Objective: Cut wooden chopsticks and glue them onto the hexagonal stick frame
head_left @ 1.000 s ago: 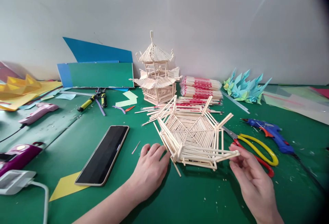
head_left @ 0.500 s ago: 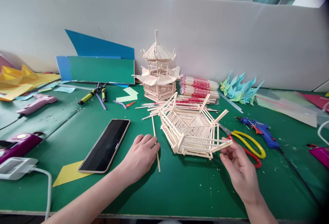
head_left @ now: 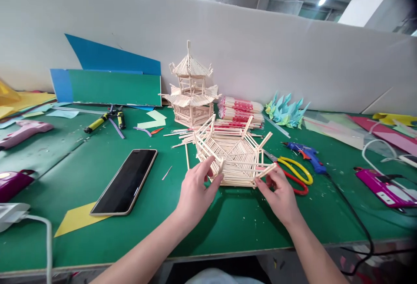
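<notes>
A hexagonal frame of glued wooden sticks [head_left: 233, 156] lies on the green table [head_left: 228, 227] in front of me. My left hand [head_left: 195, 193] grips the frame's near left corner, thumb and fingers closed round a stick. My right hand [head_left: 280, 195] pinches the frame's near right corner. Behind it stands a finished stick pagoda [head_left: 190, 90]. A loose stick [head_left: 187, 156] lies just left of the frame.
A black phone [head_left: 125, 182] lies to the left, on yellow paper [head_left: 76, 219]. Yellow-and-red scissors [head_left: 293, 171] and a blue glue gun [head_left: 306, 153] sit to the right. Packs of chopsticks [head_left: 239, 110], paper cranes [head_left: 285, 110], pliers [head_left: 104, 119] and coloured card lie further back.
My left hand left the loose stick on the table and took hold of the frame's near left corner. The right hand stayed on the right corner. My view shifted back and right.
</notes>
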### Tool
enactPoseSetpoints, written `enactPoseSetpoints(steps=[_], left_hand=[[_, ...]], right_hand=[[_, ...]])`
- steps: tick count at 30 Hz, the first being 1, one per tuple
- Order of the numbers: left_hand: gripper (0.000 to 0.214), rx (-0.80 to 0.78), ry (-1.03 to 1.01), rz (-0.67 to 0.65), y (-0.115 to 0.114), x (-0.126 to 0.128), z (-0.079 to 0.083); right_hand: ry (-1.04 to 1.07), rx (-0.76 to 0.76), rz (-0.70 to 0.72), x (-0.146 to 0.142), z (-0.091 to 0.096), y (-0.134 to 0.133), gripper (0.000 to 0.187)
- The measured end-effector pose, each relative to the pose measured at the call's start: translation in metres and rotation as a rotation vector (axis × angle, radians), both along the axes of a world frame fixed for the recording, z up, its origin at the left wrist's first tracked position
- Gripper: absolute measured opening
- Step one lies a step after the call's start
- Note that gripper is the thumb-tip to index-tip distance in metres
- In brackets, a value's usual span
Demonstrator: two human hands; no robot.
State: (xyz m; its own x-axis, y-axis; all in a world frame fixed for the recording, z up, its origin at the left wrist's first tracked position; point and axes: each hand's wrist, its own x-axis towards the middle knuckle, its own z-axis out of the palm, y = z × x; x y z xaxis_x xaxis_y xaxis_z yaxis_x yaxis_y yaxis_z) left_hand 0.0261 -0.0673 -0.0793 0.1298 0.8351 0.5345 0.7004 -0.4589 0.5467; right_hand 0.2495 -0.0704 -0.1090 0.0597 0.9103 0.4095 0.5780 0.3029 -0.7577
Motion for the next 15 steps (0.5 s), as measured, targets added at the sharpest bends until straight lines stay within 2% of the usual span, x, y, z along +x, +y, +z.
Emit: enactPoseSetpoints(steps=[6,15], left_hand=[[0.01,-0.024,-0.189,0.011,0.006,0.01,0.011],[0.009,-0.029,-0.345,0.023,0.004,0.018,0.009]], right_hand=[[0.009,-0.007,0.024,0.003,-0.004,0.005,0.023],[0.043,0.01,0.013,0.002,-0.009,0.005,0.026]])
